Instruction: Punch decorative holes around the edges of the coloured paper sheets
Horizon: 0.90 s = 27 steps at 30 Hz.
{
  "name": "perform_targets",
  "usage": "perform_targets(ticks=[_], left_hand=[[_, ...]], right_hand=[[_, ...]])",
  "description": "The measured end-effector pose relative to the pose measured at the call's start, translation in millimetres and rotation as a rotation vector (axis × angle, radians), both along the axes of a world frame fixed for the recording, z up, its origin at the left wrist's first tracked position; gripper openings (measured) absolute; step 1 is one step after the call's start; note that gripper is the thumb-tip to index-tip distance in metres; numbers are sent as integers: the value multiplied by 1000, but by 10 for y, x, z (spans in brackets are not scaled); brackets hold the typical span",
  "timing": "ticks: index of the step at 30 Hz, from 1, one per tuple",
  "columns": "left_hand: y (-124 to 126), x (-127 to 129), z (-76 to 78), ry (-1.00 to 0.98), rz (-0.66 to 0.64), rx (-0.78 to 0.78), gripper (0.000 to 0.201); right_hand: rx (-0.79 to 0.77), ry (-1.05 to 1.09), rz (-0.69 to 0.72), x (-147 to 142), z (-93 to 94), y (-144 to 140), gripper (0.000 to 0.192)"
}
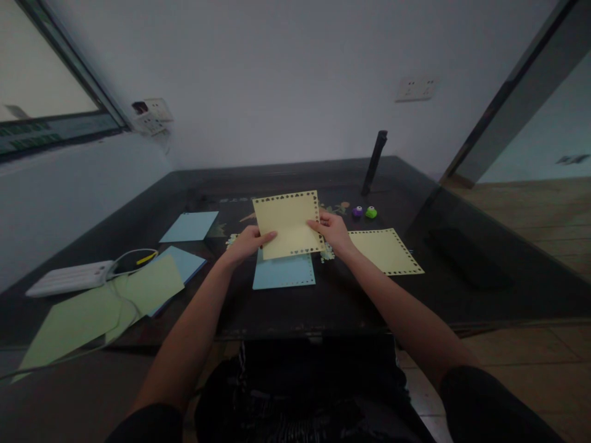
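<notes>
Between both hands a yellow sheet of paper (289,224) is held up, tilted, with small shapes punched along its top, right and bottom edges. My left hand (248,244) pinches its lower left side, thumb on the front. The right side is gripped by my right hand (336,232), thumb also in front. Under it on the table lies a blue sheet (284,274) with small holes along its lower edge; its upper part is hidden. Small pale paper cut-outs (327,252) show beside my right hand. Another punched yellow sheet (388,251) lies to the right.
Purple (357,211) and green (371,212) craft punches sit behind the right sheet, near an upright black post (374,163). At left are a blue sheet (190,226), overlapping green sheets (83,314), a white power strip (74,277) and a loose cable (124,298).
</notes>
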<state>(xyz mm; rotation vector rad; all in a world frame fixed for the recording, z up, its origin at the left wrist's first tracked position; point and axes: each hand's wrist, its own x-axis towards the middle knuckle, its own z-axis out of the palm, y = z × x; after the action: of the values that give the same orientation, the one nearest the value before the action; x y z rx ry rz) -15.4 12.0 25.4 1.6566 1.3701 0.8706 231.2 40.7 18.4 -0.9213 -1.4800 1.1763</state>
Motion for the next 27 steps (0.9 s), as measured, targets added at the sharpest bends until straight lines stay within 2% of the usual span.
perform_targets(ticks=[5,11,14,17,20,23,27], left_hand=[[-51,33,52,18,-4,-12,35],[-96,53,56,-3,-87,-55,32],[-76,37,37,-6,-38,-51,32],[-42,16,26,-125,86,-9,32],[1,-14,19,-287,233,33,31],[46,-48,2,-386,348,60,34],[81,-64,-20,-437,389,85,40]], right_hand=[[4,5,2,1,25,-7,28],[-3,19,4,1,36,-31,32],[51,4,-47,-1,-2,26,31],[119,-29,-130,-26,-36,166,30],[214,-199,-180,-96,-16,347,27],[296,-525,-259,-207,49,502,20],[239,-898,-298,-380,131,619,21]])
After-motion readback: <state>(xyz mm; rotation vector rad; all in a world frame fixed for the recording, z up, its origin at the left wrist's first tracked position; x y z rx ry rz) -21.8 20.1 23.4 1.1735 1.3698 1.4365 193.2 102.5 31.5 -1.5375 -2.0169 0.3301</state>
